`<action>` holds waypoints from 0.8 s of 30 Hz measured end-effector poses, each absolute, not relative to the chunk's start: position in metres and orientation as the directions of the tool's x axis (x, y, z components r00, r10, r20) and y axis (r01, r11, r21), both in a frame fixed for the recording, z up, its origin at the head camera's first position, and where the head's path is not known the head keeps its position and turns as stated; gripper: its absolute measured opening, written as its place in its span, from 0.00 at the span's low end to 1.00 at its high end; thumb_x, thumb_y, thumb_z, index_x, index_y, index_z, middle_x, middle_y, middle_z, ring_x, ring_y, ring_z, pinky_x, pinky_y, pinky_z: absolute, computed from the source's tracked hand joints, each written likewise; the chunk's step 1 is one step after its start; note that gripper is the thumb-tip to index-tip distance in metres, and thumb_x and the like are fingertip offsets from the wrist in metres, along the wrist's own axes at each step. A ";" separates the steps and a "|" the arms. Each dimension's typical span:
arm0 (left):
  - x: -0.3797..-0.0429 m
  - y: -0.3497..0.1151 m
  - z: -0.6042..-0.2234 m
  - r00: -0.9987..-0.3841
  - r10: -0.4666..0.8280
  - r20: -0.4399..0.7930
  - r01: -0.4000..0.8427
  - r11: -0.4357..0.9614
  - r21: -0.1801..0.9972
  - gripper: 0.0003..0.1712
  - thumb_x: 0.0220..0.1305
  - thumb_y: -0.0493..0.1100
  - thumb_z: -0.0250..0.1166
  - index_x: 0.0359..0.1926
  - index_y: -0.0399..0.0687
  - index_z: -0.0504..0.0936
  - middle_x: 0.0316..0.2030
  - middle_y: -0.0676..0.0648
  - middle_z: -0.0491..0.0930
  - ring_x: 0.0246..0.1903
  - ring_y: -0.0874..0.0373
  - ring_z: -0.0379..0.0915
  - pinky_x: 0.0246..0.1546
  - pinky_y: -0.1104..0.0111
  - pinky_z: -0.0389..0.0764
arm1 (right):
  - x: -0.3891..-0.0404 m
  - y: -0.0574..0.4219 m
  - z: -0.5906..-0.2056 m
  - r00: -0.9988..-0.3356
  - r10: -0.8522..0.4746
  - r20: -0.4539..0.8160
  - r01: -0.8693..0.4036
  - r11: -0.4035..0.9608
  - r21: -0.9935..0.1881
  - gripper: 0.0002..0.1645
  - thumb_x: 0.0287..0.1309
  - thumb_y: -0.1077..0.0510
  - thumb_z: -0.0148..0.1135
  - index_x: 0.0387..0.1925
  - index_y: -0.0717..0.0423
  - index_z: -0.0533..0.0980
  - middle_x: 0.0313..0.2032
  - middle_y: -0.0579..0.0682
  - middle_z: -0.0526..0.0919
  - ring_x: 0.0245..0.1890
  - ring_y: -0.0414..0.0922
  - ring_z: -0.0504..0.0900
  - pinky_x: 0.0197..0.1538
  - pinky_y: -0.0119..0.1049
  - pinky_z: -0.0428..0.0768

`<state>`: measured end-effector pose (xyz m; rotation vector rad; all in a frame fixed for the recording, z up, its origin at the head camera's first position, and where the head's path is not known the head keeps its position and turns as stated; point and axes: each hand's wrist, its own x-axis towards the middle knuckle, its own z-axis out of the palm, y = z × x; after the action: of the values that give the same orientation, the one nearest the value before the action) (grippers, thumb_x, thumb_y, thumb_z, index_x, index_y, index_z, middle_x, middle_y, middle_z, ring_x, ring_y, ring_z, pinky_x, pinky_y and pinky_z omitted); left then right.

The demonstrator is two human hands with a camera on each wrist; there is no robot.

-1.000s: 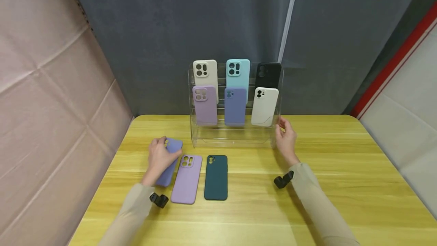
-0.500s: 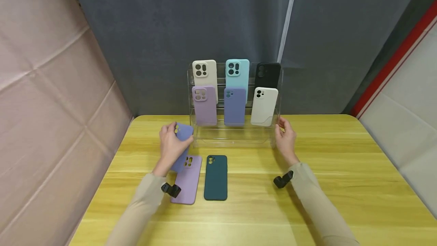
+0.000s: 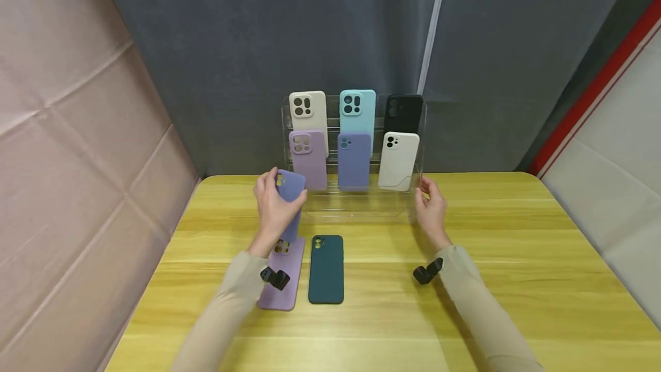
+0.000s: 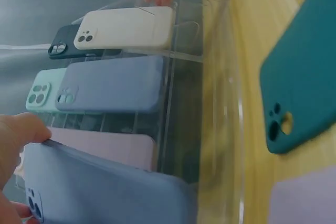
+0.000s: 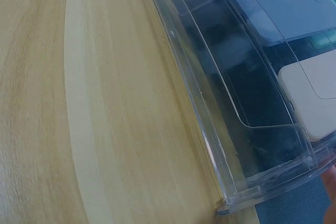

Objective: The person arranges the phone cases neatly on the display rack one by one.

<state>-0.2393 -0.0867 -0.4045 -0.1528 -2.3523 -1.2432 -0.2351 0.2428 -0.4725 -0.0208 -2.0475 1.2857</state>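
Note:
A blue-purple phone case (image 3: 291, 187) is pinched by its edges between the thumb and fingers of my left hand (image 3: 273, 205), raised and tilted at the left front of a clear tiered display rack (image 3: 356, 211). My right hand (image 3: 432, 210) touches the rack's right side, fingers bent at its edge; whether they grip it cannot be told. On the rack's middle tier lean a lilac case (image 3: 311, 168), a blue-purple case (image 4: 113, 85) and a white case (image 5: 315, 93). Behind them stand a cream case (image 3: 310, 105), a light blue case (image 3: 358, 105) and a black case (image 3: 404, 113).
On the wooden table (image 3: 490, 303), a lilac case (image 3: 284, 286) lies partly under my left wrist, with a dark green case (image 3: 326, 268) to its right. A grey curtain (image 3: 248, 62) hangs behind the rack. The rack's lowest tier holds no case.
My left hand has lifted the blue-purple case from beside the lilac one and carried it right and away from me, up to the rack. My right hand stays at the rack's side.

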 end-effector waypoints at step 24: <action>-0.267 -0.029 -0.389 -0.682 -0.223 0.697 0.558 0.458 0.692 0.46 0.42 0.43 0.74 0.62 0.34 0.64 0.55 0.37 0.61 0.54 0.44 0.56 0.51 0.53 0.68 | -0.233 0.242 -0.471 -0.755 0.361 0.547 -0.340 0.498 -0.798 0.16 0.60 0.72 0.51 0.50 0.73 0.72 0.45 0.68 0.79 0.45 0.59 0.79 0.46 0.33 0.80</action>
<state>-0.2674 -0.0294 -0.3891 -0.2794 -1.9447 -1.2968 -0.2330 0.2415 -0.4708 -0.0174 -2.0503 1.2980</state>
